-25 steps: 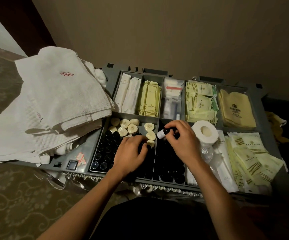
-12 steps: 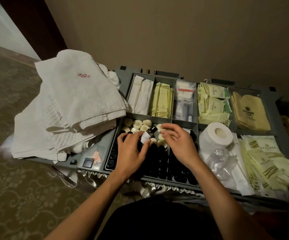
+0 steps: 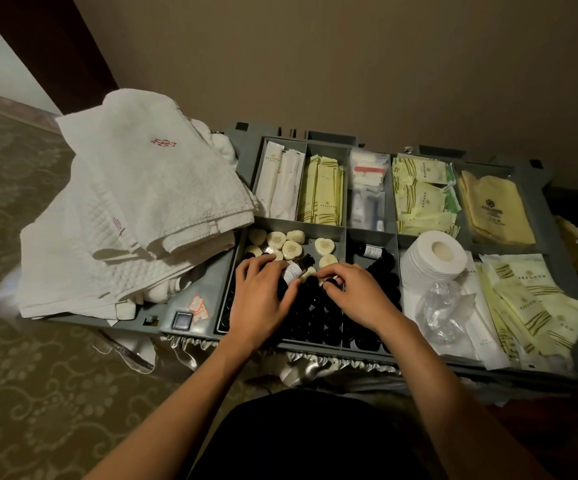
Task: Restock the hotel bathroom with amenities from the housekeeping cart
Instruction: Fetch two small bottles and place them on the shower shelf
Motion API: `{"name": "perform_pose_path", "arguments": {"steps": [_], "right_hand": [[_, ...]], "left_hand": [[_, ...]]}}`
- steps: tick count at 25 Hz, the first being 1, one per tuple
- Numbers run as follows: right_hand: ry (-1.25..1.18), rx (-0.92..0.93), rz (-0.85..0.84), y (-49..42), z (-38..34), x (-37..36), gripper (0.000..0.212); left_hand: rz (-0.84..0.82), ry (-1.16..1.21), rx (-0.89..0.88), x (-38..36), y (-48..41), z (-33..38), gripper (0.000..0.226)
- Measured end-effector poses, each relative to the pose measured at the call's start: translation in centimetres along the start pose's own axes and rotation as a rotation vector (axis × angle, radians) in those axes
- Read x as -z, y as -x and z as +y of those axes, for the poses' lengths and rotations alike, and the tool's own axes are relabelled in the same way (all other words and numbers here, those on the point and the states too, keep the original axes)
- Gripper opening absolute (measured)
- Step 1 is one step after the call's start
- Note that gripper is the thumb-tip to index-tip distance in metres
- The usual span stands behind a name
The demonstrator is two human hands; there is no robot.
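On top of the grey housekeeping cart [image 3: 208, 282], both of your hands were low over the front compartments filled with rows of dark-capped bottles [image 3: 318, 320]. Your left hand [image 3: 263, 299] had its thumb and fingers curled round one small bottle [image 3: 296, 270] with a white label and a black cap. This bottle lay tilted, with the cap pointing away from you, just above the rows and beside the pale heart-shaped soaps [image 3: 291, 249] at the far side of the same compartment. Your right hand [image 3: 360, 296] was close to the left one, its fingers bent down with the tips on the black caps, but I cannot tell whether they really pinched a bottle or only touched it. One more labelled bottle [image 3: 372, 251] lay on its side in the next compartment to the right. A toilet paper roll [image 3: 432, 258] stood just to the right of that, with yellow sachets [image 3: 419, 199] in the compartment behind it. Folded white towels [image 3: 142, 202] were piled on the left end of the cart, partly hanging over its edge
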State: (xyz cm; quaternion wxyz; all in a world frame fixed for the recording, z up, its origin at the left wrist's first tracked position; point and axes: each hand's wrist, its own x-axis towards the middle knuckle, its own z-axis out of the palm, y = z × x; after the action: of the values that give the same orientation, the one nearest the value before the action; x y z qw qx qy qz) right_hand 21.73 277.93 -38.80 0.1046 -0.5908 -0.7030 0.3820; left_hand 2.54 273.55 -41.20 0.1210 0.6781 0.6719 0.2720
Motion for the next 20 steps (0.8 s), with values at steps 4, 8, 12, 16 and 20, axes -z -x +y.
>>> {"name": "perform_pose_path", "arguments": {"steps": [4, 8, 12, 16, 20], "right_hand": [[0.114, 0.081, 0.030, 0.5, -0.1, -0.2, 0.033], [0.066, 0.101, 0.136, 1.7, -0.8, -0.2, 0.043], [-0.188, 0.077, 0.324, 2.1, -1.0, 0.5, 0.045], [-0.509, 0.014, 0.489, 3.2, -2.0, 1.4, 0.041], [-0.751, -0.054, 0.552, 3.6, -2.4, 1.6, 0.033]], "left_hand": [[-0.006, -0.002, 0.006, 0.0, 0.0, 0.0, 0.036], [-0.033, 0.011, 0.005, 0.0, 0.3, -0.3, 0.036], [-0.012, 0.113, 0.018, 0.4, 0.4, -0.4, 0.030], [0.033, 0.236, -0.035, 1.4, 0.1, -0.3, 0.027], [-0.004, 0.406, 0.045, 1.9, -0.1, 1.5, 0.028]]}}
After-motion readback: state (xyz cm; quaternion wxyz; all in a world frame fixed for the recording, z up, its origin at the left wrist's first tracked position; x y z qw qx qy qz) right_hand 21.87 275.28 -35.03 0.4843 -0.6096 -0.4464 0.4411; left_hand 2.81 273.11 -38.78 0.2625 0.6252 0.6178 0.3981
